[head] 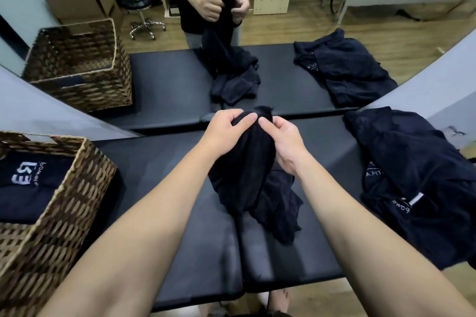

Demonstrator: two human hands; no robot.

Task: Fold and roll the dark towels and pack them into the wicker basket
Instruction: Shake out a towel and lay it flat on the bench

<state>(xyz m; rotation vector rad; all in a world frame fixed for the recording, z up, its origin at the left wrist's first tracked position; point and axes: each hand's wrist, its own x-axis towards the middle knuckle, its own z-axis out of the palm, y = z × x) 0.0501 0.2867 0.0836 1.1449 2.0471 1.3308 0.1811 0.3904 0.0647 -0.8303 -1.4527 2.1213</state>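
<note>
Both hands were up over the middle of the black padded surface (180,226), pinching one dark towel (247,162) by its top edge. The left hand (226,126) had fingers curled over the bunched fabric, and the right hand (280,136) gripped the same edge just beside it, fingertips nearly touching. The towel hung down from both hands toward the person, its lower end crumpled on the surface below the wrists; holding it by the edge likely let the weight drop so a corner or hem could be found before folding. It was not yet folded or rolled. Left of the left forearm stood the wicker basket (64,203), close enough to drop rolls in without stepping; a dark towel with white lettering (25,175) already lay inside. Right of the right hand sat a loose pile of dark towels (412,175), within reach as feed stock, so work probably ran pile, centre, basket. Beyond the hands a mirror (51,110) met the far edge of the surface and repeated the basket, pile and hands, with a cardboard box (79,0) and a stool (139,5) showing in the reflection. Judged early in the task: most towels were still unpacked.
</note>
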